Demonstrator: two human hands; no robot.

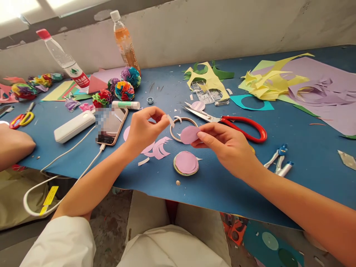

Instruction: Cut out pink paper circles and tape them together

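Observation:
Between the thumb and fingers of my right hand (225, 142) is a purple paper circle (189, 134), held above the table. My left hand (147, 128) pinches a small pale paper strip (170, 121) to the left of the circle. Behind them lies a ring (172, 134), partly covered by the circle. A stack of round paper pieces (187, 163), purple on top, rests in front. Scissors with red handles (244, 128) lie beyond my right hand, blades pointing left. Curved purple scraps (160, 148) are spread below my left hand.
A phone (112, 126) on a white cable and a white power bank (74, 126) lie at left. Two bottles (126, 42) stand behind paper flower balls (124, 91). Yellow and purple paper (314, 96) covers the back right; a compass (279, 159) lies at right.

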